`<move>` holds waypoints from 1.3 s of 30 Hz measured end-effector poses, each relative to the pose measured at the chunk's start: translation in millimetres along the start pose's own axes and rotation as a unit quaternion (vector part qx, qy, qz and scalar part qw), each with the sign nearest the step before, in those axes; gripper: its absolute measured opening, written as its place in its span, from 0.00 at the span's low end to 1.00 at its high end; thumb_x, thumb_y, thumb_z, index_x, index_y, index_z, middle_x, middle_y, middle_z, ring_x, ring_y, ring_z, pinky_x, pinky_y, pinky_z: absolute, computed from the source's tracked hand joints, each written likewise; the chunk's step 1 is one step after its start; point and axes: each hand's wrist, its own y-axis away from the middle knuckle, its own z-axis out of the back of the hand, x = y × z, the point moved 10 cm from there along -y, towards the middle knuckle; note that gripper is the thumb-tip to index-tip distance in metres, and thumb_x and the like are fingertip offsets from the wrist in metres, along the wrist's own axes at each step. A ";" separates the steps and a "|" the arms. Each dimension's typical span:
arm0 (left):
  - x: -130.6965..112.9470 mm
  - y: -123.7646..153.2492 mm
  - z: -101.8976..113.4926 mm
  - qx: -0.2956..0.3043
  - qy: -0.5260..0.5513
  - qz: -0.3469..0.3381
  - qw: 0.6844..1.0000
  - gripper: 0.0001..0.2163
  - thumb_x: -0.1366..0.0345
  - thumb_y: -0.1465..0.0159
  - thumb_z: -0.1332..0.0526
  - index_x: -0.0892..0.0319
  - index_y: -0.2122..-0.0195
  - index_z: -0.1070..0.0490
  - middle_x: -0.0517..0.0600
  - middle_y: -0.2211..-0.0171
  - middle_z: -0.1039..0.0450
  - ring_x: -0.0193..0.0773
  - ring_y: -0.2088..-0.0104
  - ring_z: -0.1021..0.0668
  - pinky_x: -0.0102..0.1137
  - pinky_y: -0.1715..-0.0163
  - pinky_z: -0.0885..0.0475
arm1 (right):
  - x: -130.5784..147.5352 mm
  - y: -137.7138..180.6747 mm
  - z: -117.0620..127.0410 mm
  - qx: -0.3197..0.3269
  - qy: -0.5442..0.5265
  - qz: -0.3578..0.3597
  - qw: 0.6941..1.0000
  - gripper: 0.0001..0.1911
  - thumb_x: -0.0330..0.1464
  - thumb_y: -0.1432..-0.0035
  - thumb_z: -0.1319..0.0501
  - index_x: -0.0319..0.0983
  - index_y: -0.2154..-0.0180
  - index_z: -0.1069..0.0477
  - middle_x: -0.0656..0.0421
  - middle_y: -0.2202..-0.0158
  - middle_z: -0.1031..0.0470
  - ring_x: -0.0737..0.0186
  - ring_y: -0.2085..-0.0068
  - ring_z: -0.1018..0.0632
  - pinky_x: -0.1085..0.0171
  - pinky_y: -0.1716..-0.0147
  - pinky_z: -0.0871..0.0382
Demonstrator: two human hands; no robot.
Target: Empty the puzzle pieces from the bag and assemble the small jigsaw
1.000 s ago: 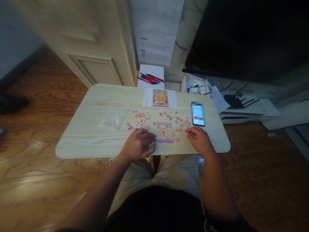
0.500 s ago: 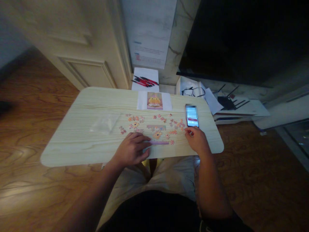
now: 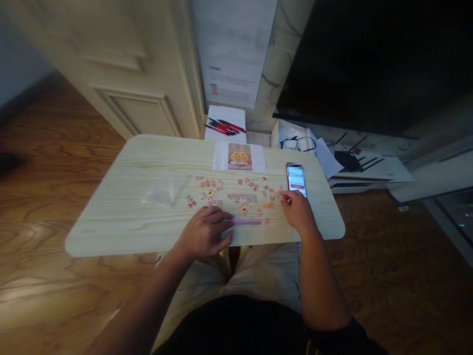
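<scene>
Several small jigsaw pieces (image 3: pixel 254 190) lie scattered across the middle of a pale wooden table (image 3: pixel 125 217). My left hand (image 3: pixel 207 234) rests palm down on the table, fingers loosely curled, touching the left end of a joined purple strip of pieces (image 3: pixel 248 222). My right hand (image 3: pixel 297 212) reaches forward at the right edge of the scatter, its fingertips pinched on a small piece beside the phone. A reference picture of a yellow figure (image 3: pixel 240 157) lies at the table's far edge.
A lit phone (image 3: pixel 296 180) lies at the right of the pieces. A clear plastic bag (image 3: pixel 164 190) lies to their left. Red and black pens (image 3: pixel 224 127) sit on paper behind the table; glasses, papers and a router lie on the floor at right.
My right hand has moved forward and a little left to the pieces beside the phone. My left hand has stayed on the purple strip. The view has shifted slightly.
</scene>
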 end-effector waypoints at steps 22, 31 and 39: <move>-8.2 0.5 6.7 -0.032 -0.013 -0.001 0.999 0.11 0.60 0.34 0.38 0.54 0.55 0.19 0.52 0.52 0.19 0.46 0.56 0.23 0.43 0.56 0.29 | 59.2 -18.7 -25.6 0.057 -0.214 0.026 0.975 0.14 0.31 0.38 0.39 0.42 0.52 0.22 0.56 0.59 0.20 0.59 0.61 0.21 0.60 0.59 0.27; -9.5 -0.3 7.9 -0.032 -0.034 0.007 0.999 0.12 0.58 0.34 0.38 0.54 0.55 0.18 0.52 0.52 0.19 0.46 0.57 0.24 0.43 0.57 0.30 | 79.0 23.3 -56.0 0.160 -0.326 -0.033 0.931 0.07 0.37 0.41 0.33 0.40 0.64 0.23 0.58 0.66 0.19 0.60 0.66 0.21 0.62 0.64 0.26; -7.0 -1.0 4.2 -0.015 -0.027 0.005 0.999 0.13 0.58 0.34 0.39 0.53 0.53 0.18 0.53 0.52 0.19 0.47 0.56 0.24 0.45 0.56 0.30 | 81.9 30.2 -65.6 0.187 -0.320 -0.037 0.928 0.10 0.33 0.40 0.35 0.42 0.57 0.19 0.56 0.59 0.16 0.57 0.60 0.17 0.58 0.57 0.22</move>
